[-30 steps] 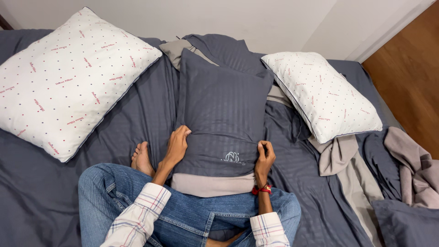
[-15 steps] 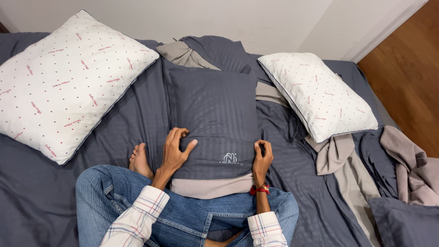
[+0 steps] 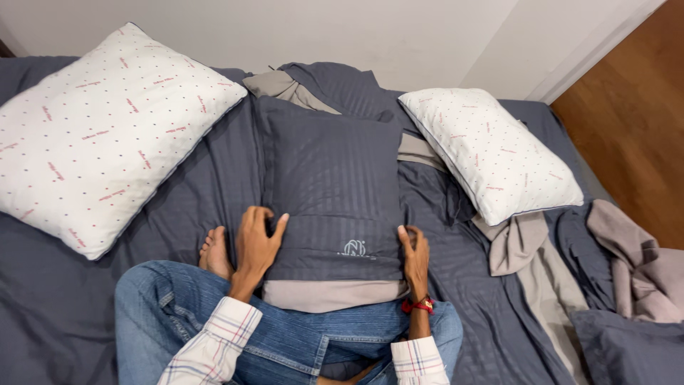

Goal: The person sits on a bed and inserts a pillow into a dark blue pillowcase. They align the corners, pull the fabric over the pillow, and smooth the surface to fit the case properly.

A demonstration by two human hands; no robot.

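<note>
Big white dotted pillow [image 3: 107, 135] left of headboard wall [image 3: 356, 28] — smaller dotted pillow [image 3: 488, 153] right; crumpled beige sheet [image 3: 627, 260] farther right, wood floor [image 3: 634, 107] beyond.

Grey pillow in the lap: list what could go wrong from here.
The grey pillow is only pressed at its near corners by the left hand and right hand, so it may flop sideways. Its beige inner flap sticks out and may bunch. The white pillow beside it could get nudged.
</note>
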